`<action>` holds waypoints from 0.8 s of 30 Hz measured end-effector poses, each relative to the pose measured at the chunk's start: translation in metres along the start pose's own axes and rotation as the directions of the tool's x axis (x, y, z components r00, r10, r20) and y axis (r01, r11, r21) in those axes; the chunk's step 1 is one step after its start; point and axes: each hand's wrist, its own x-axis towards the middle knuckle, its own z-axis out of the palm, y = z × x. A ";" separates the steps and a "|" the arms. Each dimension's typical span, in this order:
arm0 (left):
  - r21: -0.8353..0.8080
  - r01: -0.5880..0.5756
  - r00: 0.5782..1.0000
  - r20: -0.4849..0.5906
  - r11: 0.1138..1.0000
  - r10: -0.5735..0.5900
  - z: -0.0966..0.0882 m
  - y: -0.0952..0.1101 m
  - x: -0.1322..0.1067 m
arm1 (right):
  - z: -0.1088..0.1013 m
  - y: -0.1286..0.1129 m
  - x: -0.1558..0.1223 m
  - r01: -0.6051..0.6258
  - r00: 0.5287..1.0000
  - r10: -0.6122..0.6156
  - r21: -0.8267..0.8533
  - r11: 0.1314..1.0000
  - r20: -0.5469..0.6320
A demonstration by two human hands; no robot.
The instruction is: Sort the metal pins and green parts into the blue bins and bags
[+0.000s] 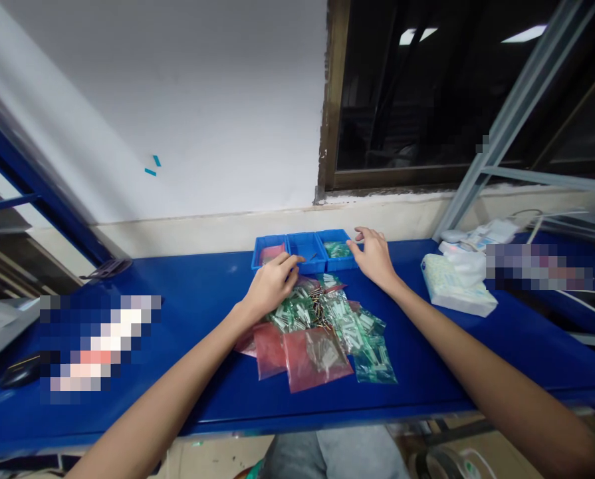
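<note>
My left hand (273, 283) is palm down over a pile of small plastic bags, near the left and middle blue bins. Its fingers are bent and apart from the thumb, with nothing visible between them. My right hand (374, 256) is open at the right edge of the right blue bin (338, 265), thumb and fingers apart. That bin has green bags (336, 249) in it; the left bin (257, 254) has a red bag (272, 253). The middle bin (301, 245) contains a small dark item. Green bags (350, 319) and red bags (317, 359) surround loose metal pieces (320, 306).
The blue table (202, 319) meets a white wall (202, 100) behind. A tissue pack (457, 286) lies at right, near a grey metal frame (496, 106). A black mouse (25, 369) sits at far left. A dark window (417, 86) is at the back right.
</note>
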 end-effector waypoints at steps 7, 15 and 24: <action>0.032 -0.008 0.994 0.106 0.999 0.005 0.000 -0.001 0.000 | -0.017 -0.032 -0.011 0.210 0.973 -0.215 0.064 0.976 0.086; -0.088 -0.036 0.952 0.300 0.995 0.061 -0.002 -0.004 0.003 | -0.008 -0.069 -0.045 0.451 0.678 -0.451 0.156 0.879 0.581; -0.094 -0.069 0.948 0.304 0.993 0.094 0.000 -0.008 0.002 | 0.003 -0.061 -0.050 0.384 0.712 -0.393 0.146 0.912 0.582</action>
